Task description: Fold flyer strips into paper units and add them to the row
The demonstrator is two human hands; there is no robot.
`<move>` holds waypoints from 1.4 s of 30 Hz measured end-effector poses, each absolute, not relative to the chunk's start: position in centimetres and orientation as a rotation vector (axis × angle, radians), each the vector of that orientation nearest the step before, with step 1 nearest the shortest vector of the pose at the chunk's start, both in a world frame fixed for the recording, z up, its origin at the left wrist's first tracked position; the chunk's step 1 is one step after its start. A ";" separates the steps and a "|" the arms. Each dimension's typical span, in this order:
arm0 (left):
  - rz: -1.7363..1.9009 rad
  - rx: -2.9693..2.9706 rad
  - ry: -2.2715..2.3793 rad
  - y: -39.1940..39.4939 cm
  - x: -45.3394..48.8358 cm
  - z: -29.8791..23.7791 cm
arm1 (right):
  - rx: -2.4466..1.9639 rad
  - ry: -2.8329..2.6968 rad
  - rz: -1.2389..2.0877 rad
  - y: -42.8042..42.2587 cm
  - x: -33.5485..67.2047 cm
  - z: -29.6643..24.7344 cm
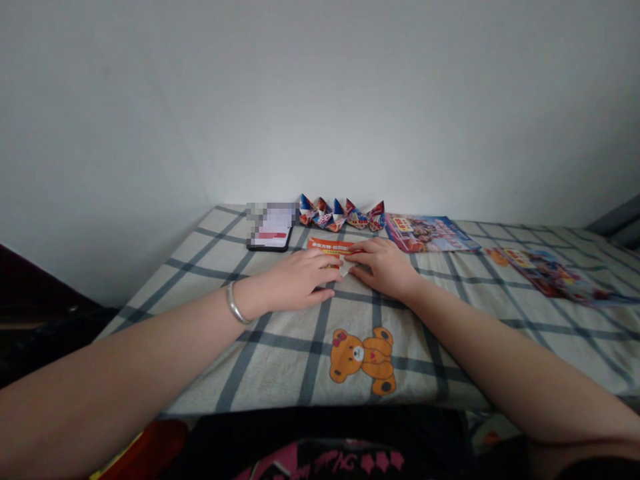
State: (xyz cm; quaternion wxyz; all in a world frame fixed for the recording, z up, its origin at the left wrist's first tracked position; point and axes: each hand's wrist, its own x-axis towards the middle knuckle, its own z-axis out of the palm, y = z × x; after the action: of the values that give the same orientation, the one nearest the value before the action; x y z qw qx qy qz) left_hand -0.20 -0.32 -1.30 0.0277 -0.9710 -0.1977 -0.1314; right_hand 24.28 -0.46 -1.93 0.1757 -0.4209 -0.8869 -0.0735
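Observation:
An orange printed sheet of paper point(320, 244), partly folded with a small white flap point(345, 267) showing, lies on the checked tablecloth. My left hand point(300, 280) lies over its left and near part, fingers stretched out flat and the thumb apart on the cloth. From the other side, my right hand point(385, 268) has its bent fingers and thumb closed on the paper's right edge. Both hands cover much of the sheet. Just beyond it stands a row of several pointed folded-paper pieces point(340, 215), in red, blue and white print.
A phone point(270, 230) with a lit, partly blurred screen lies at the back left. Two colourful printed leaflets, one behind my right hand point(433, 233) and another farther right point(560, 273), rest on the cloth. A pale wall point(350, 100) rises behind the table. A printed bear point(365, 360) decorates the cloth's front.

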 end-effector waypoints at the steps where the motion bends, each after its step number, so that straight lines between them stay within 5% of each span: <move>1: -0.408 -2.996 -0.613 -0.3 -0.2 -1.3 | -1.165 -2.510 -0.219 -0.6 24.4 -1.8; 23: -0.378 -2.944 -0.656 -0.3 -0.1 -1.4 | -0.956 -2.715 -0.230 -1.8 23.6 -0.4; 42: -0.445 -3.023 -0.671 -0.3 -0.2 -1.3 | -1.542 -2.637 -0.513 -1.6 24.3 1.2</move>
State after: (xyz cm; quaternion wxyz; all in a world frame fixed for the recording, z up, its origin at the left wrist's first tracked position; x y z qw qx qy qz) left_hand -0.18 -0.33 -1.35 0.0066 -0.9663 -0.2143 -0.1423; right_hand 24.28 -1.57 1.18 0.0219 -0.4978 -0.8510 -0.1657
